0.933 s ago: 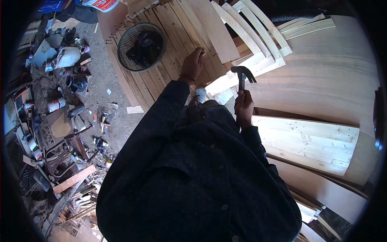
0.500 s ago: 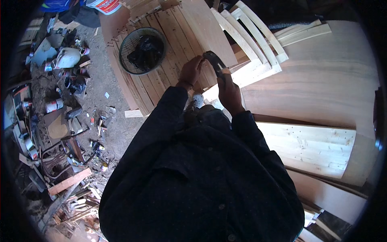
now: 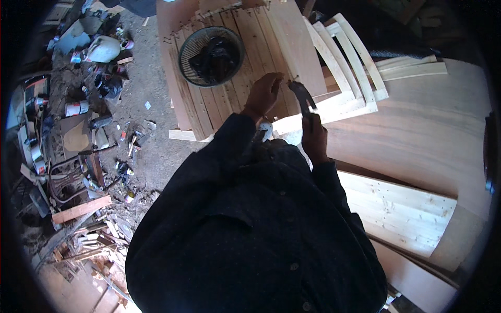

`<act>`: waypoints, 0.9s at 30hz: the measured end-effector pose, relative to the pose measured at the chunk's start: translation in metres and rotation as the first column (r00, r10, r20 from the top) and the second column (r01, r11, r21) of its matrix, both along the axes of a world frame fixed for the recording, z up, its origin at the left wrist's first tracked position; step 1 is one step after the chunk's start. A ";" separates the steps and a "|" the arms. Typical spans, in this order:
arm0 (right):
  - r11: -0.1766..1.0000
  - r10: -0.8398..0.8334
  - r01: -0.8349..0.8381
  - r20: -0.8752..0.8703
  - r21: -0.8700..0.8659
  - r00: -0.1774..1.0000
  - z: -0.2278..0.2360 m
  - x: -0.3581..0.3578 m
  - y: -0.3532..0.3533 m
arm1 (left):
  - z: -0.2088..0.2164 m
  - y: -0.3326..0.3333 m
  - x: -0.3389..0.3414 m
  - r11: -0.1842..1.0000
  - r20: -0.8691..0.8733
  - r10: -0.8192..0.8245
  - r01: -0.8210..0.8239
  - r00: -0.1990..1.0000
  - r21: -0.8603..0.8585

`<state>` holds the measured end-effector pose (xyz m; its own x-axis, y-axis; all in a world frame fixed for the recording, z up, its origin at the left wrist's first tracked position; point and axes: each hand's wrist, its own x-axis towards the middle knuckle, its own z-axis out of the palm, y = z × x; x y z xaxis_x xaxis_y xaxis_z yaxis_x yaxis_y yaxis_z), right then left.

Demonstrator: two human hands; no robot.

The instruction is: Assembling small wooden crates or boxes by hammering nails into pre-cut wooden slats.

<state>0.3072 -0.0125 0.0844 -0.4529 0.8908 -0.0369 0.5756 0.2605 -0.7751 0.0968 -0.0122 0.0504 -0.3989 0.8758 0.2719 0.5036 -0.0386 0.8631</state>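
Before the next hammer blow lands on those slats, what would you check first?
1. Hammer gripped firmly: ok, the right hand wraps its handle.
2. Left hand clear of the hammer head: not ok, its fingertips sit right beside it.
3. Nail held upright: cannot tell, too small to see.
4. Slatted panel lying flat: ok, as far as it shows.
5. Round mesh basket out of the swing: ok, it rests on the panel to the left, apart from the hands.
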 end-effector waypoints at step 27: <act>0.982 -0.130 0.129 0.000 -0.135 0.992 -0.017 0.014 -0.021 | -0.022 0.009 -0.183 0.560 -0.363 0.038 -0.320 0.931 -0.764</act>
